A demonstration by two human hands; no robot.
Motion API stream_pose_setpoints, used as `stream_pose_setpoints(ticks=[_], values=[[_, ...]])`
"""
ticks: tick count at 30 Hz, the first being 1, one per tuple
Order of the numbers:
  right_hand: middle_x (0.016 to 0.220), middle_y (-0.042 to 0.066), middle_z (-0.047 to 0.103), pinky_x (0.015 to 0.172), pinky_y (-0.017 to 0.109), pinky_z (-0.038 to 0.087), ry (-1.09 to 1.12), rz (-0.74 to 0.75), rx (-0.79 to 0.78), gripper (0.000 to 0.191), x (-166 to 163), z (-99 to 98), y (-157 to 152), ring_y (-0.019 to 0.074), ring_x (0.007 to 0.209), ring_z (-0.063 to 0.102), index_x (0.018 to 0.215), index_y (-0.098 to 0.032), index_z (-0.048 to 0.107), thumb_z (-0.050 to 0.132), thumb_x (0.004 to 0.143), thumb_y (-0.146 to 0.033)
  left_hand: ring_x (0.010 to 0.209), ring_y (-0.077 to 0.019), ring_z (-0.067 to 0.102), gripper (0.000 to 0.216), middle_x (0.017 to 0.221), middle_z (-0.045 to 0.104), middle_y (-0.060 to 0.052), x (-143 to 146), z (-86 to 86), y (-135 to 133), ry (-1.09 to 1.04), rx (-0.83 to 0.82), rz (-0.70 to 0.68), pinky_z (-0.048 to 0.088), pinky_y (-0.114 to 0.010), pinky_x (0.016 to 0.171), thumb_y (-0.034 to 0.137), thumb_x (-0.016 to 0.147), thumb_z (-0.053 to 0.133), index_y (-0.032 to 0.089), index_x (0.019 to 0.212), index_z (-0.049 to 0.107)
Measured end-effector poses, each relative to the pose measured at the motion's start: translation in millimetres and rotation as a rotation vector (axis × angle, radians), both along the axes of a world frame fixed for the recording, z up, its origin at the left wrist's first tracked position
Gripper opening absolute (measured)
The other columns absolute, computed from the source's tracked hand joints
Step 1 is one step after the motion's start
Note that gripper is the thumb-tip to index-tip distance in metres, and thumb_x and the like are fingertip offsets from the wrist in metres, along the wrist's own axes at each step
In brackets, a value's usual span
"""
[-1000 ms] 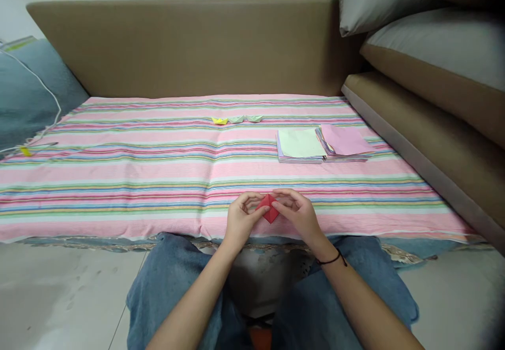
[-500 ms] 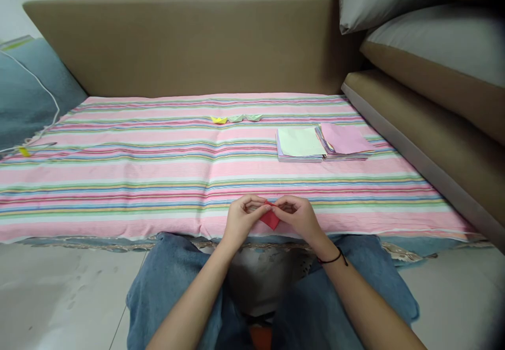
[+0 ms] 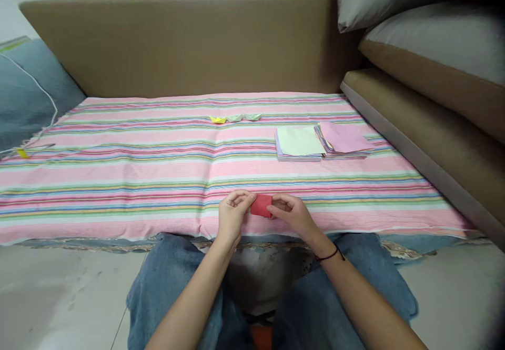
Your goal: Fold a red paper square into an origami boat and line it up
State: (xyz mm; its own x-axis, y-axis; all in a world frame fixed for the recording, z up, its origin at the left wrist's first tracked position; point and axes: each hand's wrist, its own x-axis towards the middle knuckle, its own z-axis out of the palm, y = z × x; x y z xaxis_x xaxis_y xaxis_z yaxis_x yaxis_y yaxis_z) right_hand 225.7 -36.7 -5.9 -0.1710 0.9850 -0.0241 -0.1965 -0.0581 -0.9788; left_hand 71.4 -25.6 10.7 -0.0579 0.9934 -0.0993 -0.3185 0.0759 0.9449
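Pinching the small red paper [image 3: 261, 206] from both sides, the two hands hold it at the lower centre of the frame, over the striped cloth [image 3: 158, 168]. The left hand [image 3: 232, 212] has its grip closed on the upper-left corner; the right hand [image 3: 292, 214] has its grip closed on the right edge, thumb on the near face. The paper shows as a rough square; its creases and layers are too small to tell. Working it well likely calls for light pinches close to the edges, corners matched before any pressing, and one hand steadying while the other thumb runs along a crease. Squeezing unevenly could skew the layers. The pale-green-topped stack [image 3: 300, 141], right of centre, and the yellow folded piece [image 3: 218, 120], upper centre, lie well apart.
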Motion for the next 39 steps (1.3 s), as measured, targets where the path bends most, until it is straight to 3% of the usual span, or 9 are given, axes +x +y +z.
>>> stream_pose_setpoints(ticks=[3,6,11,15,21,28,35,39], values=[[0.066,0.001,0.067,0.058,0.028,0.053,-0.031,0.056,0.003,0.022,0.1,-0.1,-0.3,0.0142,0.057,0.063,0.077,-0.016,0.063,0.07,0.068,-0.035,0.044,-0.004,0.048,0.027,0.052,0.059,0.005,0.4,3.2,-0.8,-0.017,0.005,0.019,0.037,-0.015,0.047,0.026,0.06,0.076,0.014,0.075,0.057],[0.057,-0.001,0.062,0.051,0.025,0.049,-0.063,-0.015,0.033,0.021,0.2,2.2,0.0,0.0119,0.05,0.057,0.074,-0.016,0.064,0.069,0.069,-0.035,0.046,-0.0069,0.053,0.039,0.054,0.062,0.005,0.4,6.4,-1.9,-0.028,0.001,0.002,0.043,-0.018,0.052,0.025,0.06,0.077,0.018,0.085,0.048],[0.06,0.0,0.063,0.047,0.025,0.046,-0.084,-0.09,0.035,0.026,-1.2,5.1,0.3,0.0117,0.048,0.054,0.078,-0.017,0.065,0.068,0.067,-0.04,0.049,-0.0094,0.058,0.05,0.059,0.065,0.004,-1.6,7.0,-2.2,0.006,0.005,-0.041,0.046,-0.021,0.054,0.025,0.057,0.078,0.019,0.092,0.042],[0.055,0.0,0.062,0.047,0.025,0.046,-0.128,-0.012,0.043,0.026,-2.0,7.7,-2.0,0.0122,0.047,0.053,0.071,-0.016,0.064,0.068,0.068,-0.042,0.051,-0.0079,0.057,0.046,0.059,0.063,0.006,-2.9,5.5,-1.7,0.02,0.037,-0.085,0.044,-0.018,0.055,0.025,0.059,0.077,0.019,0.092,0.044],[0.054,-0.001,0.061,0.047,0.025,0.046,-0.192,0.0,0.07,0.024,-2.1,15.1,-5.2,0.0124,0.046,0.054,0.066,-0.016,0.064,0.068,0.069,-0.039,0.047,-0.0061,0.053,0.042,0.058,0.059,0.006,-6.0,4.0,-1.5,0.128,-0.006,-0.272,0.037,-0.016,0.047,0.025,0.06,0.077,0.017,0.094,0.052],[0.058,0.001,0.066,0.051,0.026,0.048,-0.068,-0.085,0.059,0.022,-3.3,11.1,-3.4,0.0133,0.05,0.058,0.071,-0.016,0.065,0.071,0.067,-0.037,0.055,-0.0097,0.058,0.03,0.06,0.062,0.003,-7.9,4.7,1.0,0.051,0.042,-0.191,0.045,-0.021,0.059,0.027,0.064,0.074,0.015,0.088,0.062],[0.06,0.0,0.066,0.052,0.026,0.049,-0.005,-0.222,-0.007,0.022,-1.4,11.3,-2.5,0.0128,0.051,0.058,0.072,-0.016,0.066,0.073,0.064,-0.036,0.054,-0.0072,0.053,0.03,0.058,0.057,0.005,-7.8,7.1,-0.6,0.093,0.018,-0.317,0.041,-0.018,0.056,0.027,0.062,0.074,0.015,0.086,0.059],[0.064,0.001,0.066,0.056,0.026,0.049,-0.077,-0.242,0.05,0.021,0.4,10.4,-2.4,0.014,0.057,0.06,0.07,-0.017,0.065,0.072,0.065,-0.035,0.048,-0.0042,0.043,0.035,0.059,0.05,0.007,-9.3,8.5,-2.2,0.194,0.068,-0.451,0.032,-0.016,0.048,0.024,0.064,0.072,0.018,0.094,0.056]])
